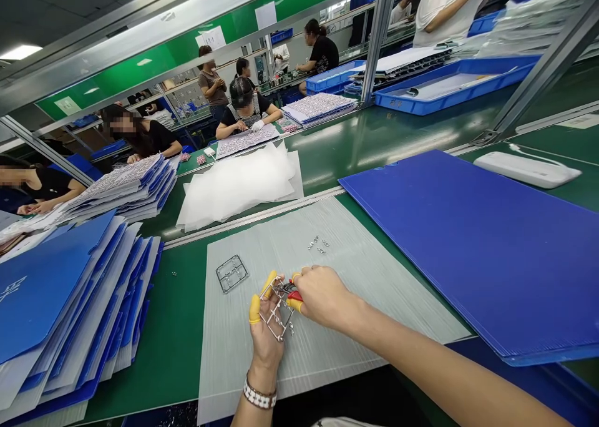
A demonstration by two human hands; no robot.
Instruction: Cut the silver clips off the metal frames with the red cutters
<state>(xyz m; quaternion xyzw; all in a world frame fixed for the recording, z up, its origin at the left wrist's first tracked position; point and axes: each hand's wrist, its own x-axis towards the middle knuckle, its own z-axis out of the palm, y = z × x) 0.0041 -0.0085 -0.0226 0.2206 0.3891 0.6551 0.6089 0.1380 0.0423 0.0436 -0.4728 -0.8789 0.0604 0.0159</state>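
Observation:
My left hand (pixel 267 328), with yellow finger cots on its thumb and a finger, holds up a small silver frame of moulded parts (pixel 277 315). Closed around red-handled nippers (pixel 294 296) is my right hand (pixel 322 294), which also wears yellow finger cots. The nippers' jaws reach the upper edge of the frame; whether they are shut on it I cannot tell. Another such frame (pixel 232 273) lies flat on the pale sheet (pixel 243 364) to the left. Several small silver pieces (pixel 319 246) lie loose on the sheet beyond my right hand.
Blue boards interleaved with pale sheets (pixel 60 277) are piled on the left. A large blue board (pixel 468 246) lies on the right, with a white device (pixel 528 168) behind it. White sheets (pixel 243 183) lie past the metal rail. Several people sit or stand farther back.

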